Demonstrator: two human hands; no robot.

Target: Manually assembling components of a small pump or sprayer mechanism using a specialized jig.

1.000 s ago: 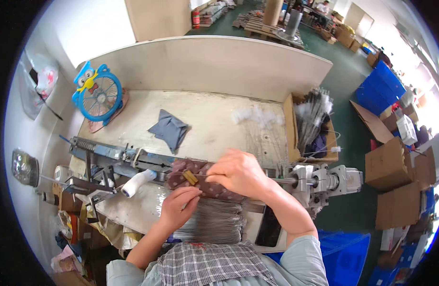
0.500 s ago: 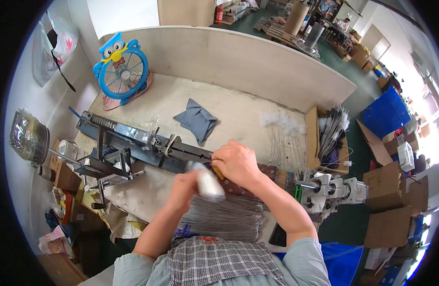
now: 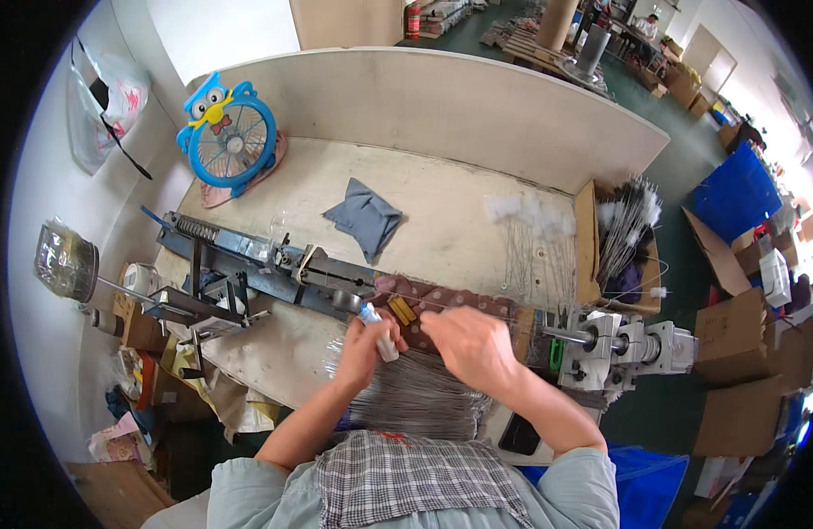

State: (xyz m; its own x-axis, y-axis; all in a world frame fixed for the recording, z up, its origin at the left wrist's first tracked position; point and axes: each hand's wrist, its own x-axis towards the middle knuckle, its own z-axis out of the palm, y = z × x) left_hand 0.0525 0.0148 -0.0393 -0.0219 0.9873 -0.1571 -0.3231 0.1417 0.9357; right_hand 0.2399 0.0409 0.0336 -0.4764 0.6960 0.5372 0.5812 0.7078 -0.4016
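Note:
My left hand (image 3: 362, 351) is closed around a small white tube-shaped piece with a blue end (image 3: 385, 344), beside the round metal knob (image 3: 346, 301) of the bench fixture. To its right, my right hand (image 3: 473, 346) hovers over a brown dotted cloth (image 3: 428, 295), fingers curled in; what they hold, if anything, is hidden. A thin wire seems to run across the cloth toward that hand. Between the hands lies a yellow block-like piece (image 3: 402, 309). Below them spreads a thick bundle of thin grey wires (image 3: 415, 397).
The long dark metal fixture (image 3: 248, 262) crosses the bench. A blue toy-shaped fan (image 3: 234, 145) and a grey cloth (image 3: 367, 220) stand behind it. White-tipped wire brushes (image 3: 521, 216) lie near a cardboard box (image 3: 586, 247). A motor-like machine (image 3: 631, 348) is at right.
My right hand has moved right and down, away from the fixture's end, leaving the yellow piece uncovered. My left hand has shifted slightly right, and its white piece is steadier.

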